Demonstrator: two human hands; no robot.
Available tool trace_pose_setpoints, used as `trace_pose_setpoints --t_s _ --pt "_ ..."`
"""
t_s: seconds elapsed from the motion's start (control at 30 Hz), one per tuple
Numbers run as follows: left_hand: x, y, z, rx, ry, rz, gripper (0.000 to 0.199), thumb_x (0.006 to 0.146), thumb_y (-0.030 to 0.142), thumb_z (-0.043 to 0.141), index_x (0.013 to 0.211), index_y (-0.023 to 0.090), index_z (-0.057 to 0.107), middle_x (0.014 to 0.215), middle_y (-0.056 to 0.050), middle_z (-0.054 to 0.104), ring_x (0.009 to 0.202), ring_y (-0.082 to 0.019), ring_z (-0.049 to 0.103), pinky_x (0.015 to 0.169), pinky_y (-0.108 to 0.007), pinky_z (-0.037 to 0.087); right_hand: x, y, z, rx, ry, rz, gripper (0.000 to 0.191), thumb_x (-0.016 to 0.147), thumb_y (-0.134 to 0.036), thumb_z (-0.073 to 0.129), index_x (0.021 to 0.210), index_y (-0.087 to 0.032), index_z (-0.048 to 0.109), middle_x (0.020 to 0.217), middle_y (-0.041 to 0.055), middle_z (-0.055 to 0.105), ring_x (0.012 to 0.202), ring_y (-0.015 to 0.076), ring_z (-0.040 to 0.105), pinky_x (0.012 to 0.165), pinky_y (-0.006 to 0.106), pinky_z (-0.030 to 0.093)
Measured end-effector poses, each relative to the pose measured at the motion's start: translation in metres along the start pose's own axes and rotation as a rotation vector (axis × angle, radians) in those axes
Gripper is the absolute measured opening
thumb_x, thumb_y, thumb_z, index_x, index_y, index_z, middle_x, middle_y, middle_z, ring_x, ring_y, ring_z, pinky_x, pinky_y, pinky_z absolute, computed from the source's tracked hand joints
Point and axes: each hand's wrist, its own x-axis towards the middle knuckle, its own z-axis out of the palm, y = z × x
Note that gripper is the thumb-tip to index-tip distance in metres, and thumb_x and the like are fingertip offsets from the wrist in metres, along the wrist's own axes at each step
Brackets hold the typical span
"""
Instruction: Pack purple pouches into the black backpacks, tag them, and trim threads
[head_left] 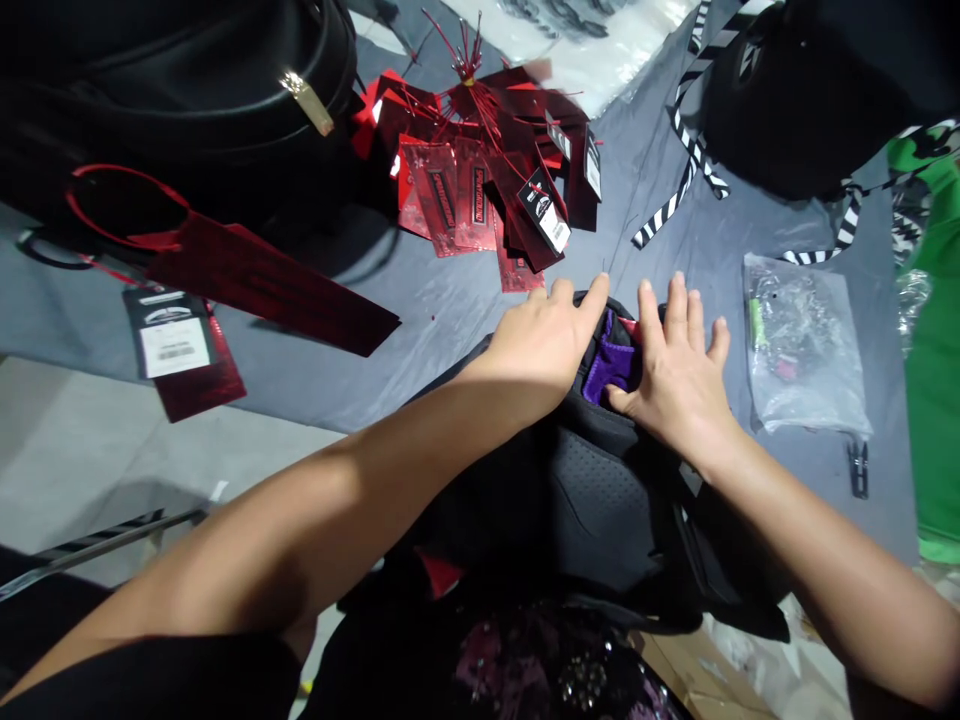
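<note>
Backpack is lying at the worktop's near edge, black, its top opening showing purple lining. Left hand is resting flat on the opening's left rim, fingers spread, gripping nothing. Right hand is pressing on the right rim, fingers wide, thumb touching the lining. Red tags are lying piled toward the far edge, a clear bag near the right edge, another black bag at the far left corner.

both arms reach forward, left hand and right hand flat, fingers extended.
</note>
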Motion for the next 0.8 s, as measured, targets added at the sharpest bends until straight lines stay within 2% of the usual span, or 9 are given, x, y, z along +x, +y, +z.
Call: trace_pose_setpoints --t_s 0.1,0.23,0.4,0.6,0.8 --pt "0.0 0.001 -0.001 0.012 -0.001 -0.002 0.074 0.088 0.013 0.047 0.155 0.019 0.014 0.133 -0.018 0.048 0.117 -0.028 0.054 0.092 -0.038 0.048 0.005 -0.008 0.001 0.038 0.05 0.022 0.116 0.075 -0.05 0.066 0.156 -0.015 -0.01 0.162 0.0227 -0.001 0.144 0.0491 0.012 0.104 0.075 0.02" --pt "0.0 0.0 0.001 0.018 0.012 -0.02 0.078 0.087 0.016 0.052 0.155 0.021 0.013 0.134 -0.018 0.047 0.118 -0.029 0.054 0.092 -0.037 0.048 0.009 -0.017 0.002 0.077 0.089 -0.011 0.109 0.079 -0.051 0.061 0.156 -0.018 -0.009 0.162 0.021 0.0 0.145 0.0479 0.011 0.105 0.074 0.019" --pt "-0.001 -0.003 0.005 0.002 0.047 0.022 0.079 0.088 0.02 0.055 0.154 0.022 0.013 0.133 -0.017 0.049 0.117 -0.028 0.055 0.092 -0.036 0.048 0.003 -0.012 0.004 0.089 0.09 0.033 0.112 0.077 -0.053 0.062 0.156 -0.014 -0.007 0.161 0.0246 0.001 0.144 0.0496 0.013 0.104 0.076 0.018" --pt "-0.002 -0.001 0.001 -0.013 0.013 -0.006 0.079 0.088 0.021 0.056 0.154 0.023 0.014 0.134 -0.017 0.048 0.118 -0.028 0.054 0.093 -0.037 0.048 0.004 -0.014 0.003 0.073 0.089 0.023 0.108 0.079 -0.054 0.06 0.156 -0.015 -0.005 0.161 0.0233 0.002 0.145 0.0486 0.011 0.104 0.076 0.017" --pt "-0.002 0.0 0.0 -0.017 0.007 -0.021 0.075 0.089 0.017 0.052 0.154 0.02 0.015 0.136 -0.018 0.046 0.118 -0.029 0.054 0.092 -0.038 0.048 0.005 -0.022 -0.001 0.058 0.096 0.039 0.106 0.078 -0.053 0.063 0.156 -0.011 0.005 0.161 0.0253 0.003 0.146 0.0469 0.012 0.109 0.072 0.017"
